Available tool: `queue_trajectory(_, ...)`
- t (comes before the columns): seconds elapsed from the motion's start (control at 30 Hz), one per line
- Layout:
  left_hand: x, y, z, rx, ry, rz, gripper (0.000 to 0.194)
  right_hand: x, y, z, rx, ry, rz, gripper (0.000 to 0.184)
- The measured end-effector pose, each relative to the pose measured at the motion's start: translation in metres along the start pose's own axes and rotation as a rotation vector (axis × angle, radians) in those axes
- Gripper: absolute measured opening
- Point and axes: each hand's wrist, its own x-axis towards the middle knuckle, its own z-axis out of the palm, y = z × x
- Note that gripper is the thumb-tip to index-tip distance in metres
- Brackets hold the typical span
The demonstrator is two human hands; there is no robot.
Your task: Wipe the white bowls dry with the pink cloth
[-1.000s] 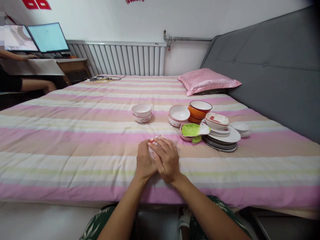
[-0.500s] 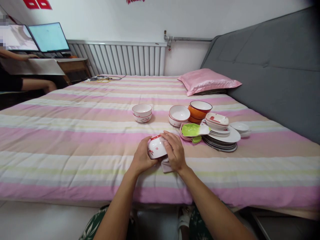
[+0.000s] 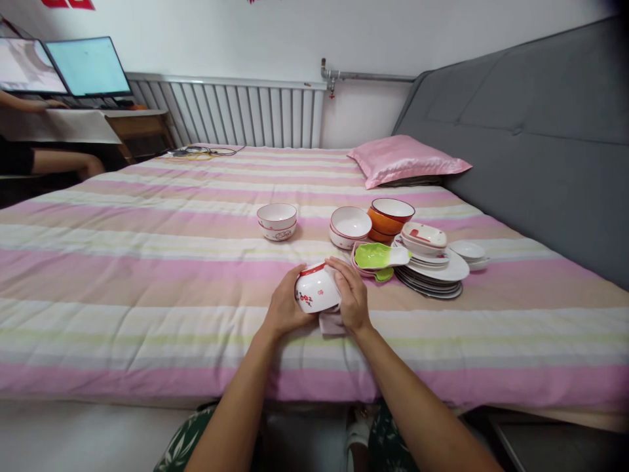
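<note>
Between both hands, above the front of the bed, is a white bowl (image 3: 317, 290) with red flower marks on its outside and a red rim band. It is tilted on its side. My left hand (image 3: 286, 305) grips it from the left, thumb along the upper edge. Fingers of my right hand (image 3: 352, 298) wrap its right side. A pale pinkish cloth (image 3: 332, 323) hangs below the bowl beside my right palm; how much of it the hand holds is hidden. Just beyond my right hand, green leaf-shaped dishes (image 3: 376, 255) lie over pink ones.
Two stacked white bowls (image 3: 276, 221) stand ahead, with another white pair (image 3: 350, 226) to their right. Orange bowls (image 3: 383, 226), stacked plates (image 3: 455, 267) and small white dishes (image 3: 469, 251) sit further right. Behind are a pink pillow (image 3: 407, 160) and grey headboard (image 3: 521, 131). A person sits far left.
The bowl has turned slightly in my hands, showing more of its red flower pattern. Both hands appear a little further right. The stacked dishes stay in place.
</note>
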Motion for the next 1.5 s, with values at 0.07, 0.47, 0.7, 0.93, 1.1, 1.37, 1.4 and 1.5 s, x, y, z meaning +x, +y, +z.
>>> queue_trajectory(0.07,-0.001,0.008,-0.002,-0.022,0.056,0.048,0.077,-0.002,-0.001,0.0,0.058,0.0,0.022,0.033)
queue_trajectory(0.47,-0.01,0.015,-0.004,0.056,0.157,-0.066,0.064,-0.009,-0.016,0.005,-0.058,-0.13,-0.128,0.035)
queue_trajectory(0.7,-0.01,0.018,-0.007,0.01,0.146,-0.079,0.058,-0.014,-0.029,0.004,-0.284,-0.231,-0.286,0.039)
queue_trajectory(0.93,-0.012,0.017,-0.007,0.034,0.15,-0.041,0.054,-0.016,-0.033,0.005,-0.336,-0.225,-0.287,0.04)
queue_trajectory(1.1,-0.012,0.017,-0.005,0.045,0.158,-0.035,0.054,-0.014,-0.031,0.005,-0.329,-0.221,-0.281,0.038)
queue_trajectory(1.37,-0.011,0.015,-0.006,0.015,0.158,-0.039,0.055,-0.012,-0.032,0.004,-0.34,-0.243,-0.285,0.041)
queue_trajectory(1.4,-0.011,0.016,-0.006,0.016,0.157,-0.04,0.054,-0.012,-0.031,0.004,-0.339,-0.242,-0.284,0.041)
queue_trajectory(1.5,-0.01,0.017,-0.006,0.018,0.154,-0.045,0.055,-0.012,-0.031,0.004,-0.33,-0.243,-0.27,0.04)
